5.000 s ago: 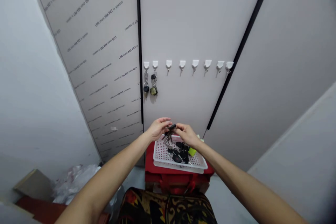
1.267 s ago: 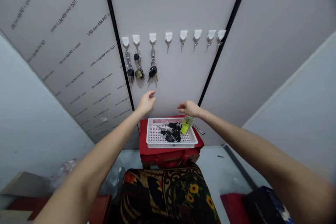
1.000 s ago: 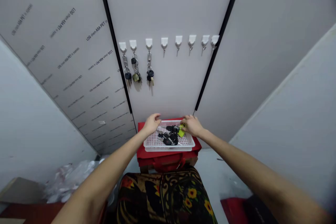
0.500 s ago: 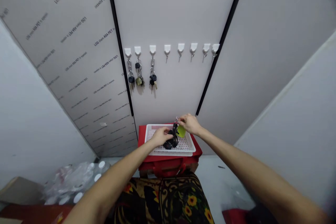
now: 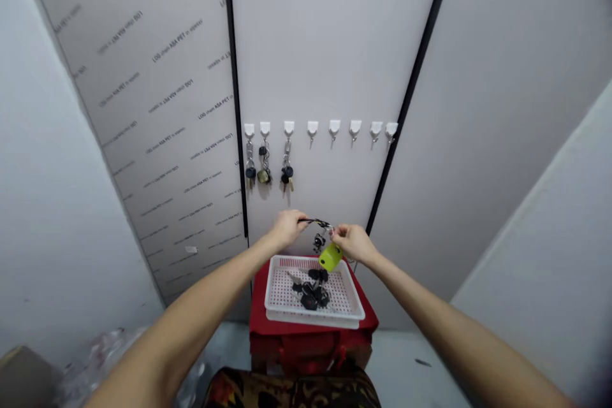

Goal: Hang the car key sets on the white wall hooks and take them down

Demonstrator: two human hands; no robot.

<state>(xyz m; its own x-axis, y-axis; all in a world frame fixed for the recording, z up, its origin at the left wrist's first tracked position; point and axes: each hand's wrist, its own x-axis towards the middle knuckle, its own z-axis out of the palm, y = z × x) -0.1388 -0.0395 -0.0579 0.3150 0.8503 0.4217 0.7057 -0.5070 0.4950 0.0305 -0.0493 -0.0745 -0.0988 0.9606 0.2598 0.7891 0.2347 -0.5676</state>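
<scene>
The single view comes from the wearer's head, facing forward and down at the white wall panel [image 5: 329, 44] toward twelve o'clock. It is fairly near and high: the left hand [image 5: 288, 228] shows toward seven, the right hand [image 5: 352, 241] toward five, and the plastic basket [image 5: 345, 296] lower, toward six.

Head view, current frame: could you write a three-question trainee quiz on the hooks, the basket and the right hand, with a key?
1. How many of the eight white plastic hooks carry metal key bunches?

2. True or false: the yellow-green flat tag hangs just below the fingertips of the right hand.

3. What colour is the boxy base under the white perforated plastic basket?
A) blue
B) red
C) green

Key: 1. Three; 2. True; 3. B.
</scene>
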